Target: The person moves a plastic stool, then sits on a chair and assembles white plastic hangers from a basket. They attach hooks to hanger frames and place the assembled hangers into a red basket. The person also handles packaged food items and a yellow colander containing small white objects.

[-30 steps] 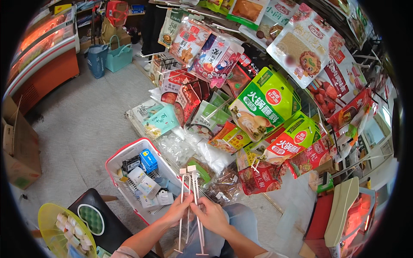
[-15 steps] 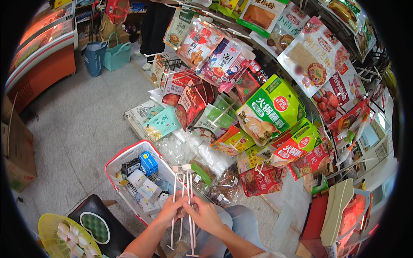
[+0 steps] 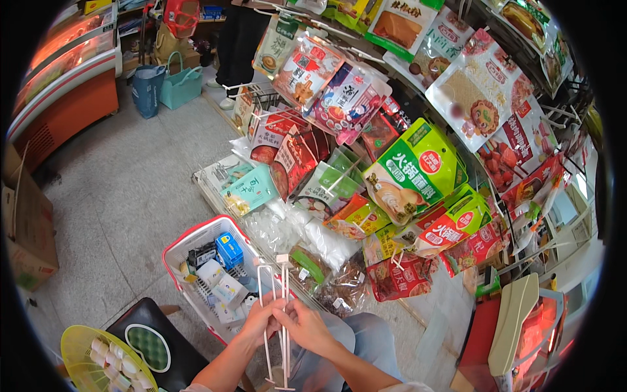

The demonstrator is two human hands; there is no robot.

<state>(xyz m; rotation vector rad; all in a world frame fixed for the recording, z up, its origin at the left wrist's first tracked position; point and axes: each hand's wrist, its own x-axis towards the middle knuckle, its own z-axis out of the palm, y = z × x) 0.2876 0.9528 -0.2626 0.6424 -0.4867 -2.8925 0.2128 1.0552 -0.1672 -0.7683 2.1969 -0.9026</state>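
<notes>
Several long white metal display hooks [image 3: 285,356] stand upright in front of me, over my knees. My left hand [image 3: 261,319] is closed around their middle, the shafts passing between the fingers. Pressed against it, my right hand [image 3: 302,324] grips the same bundle from the other side. The hooks' small square plates [image 3: 282,259] point up past my fingers. Just left of the hands stands a white basket with a red rim [image 3: 171,250], holding small boxes, among them a blue box [image 3: 228,249] and white boxes [image 3: 230,290].
A rack of hanging seasoning packets [image 3: 418,171] rises ahead and right. Clear plastic packets [image 3: 330,243] lie at its foot. At lower left a yellow basket [image 3: 77,358] holds pale rolls beside a black stool [image 3: 173,343]. Bags [image 3: 181,88] and a freezer case [image 3: 72,121] stand farther back.
The hooks have turned in my hands: one has swung, and its lower end is now closer to the others. Both hands keep their grip. The whole view has shifted slightly.
</notes>
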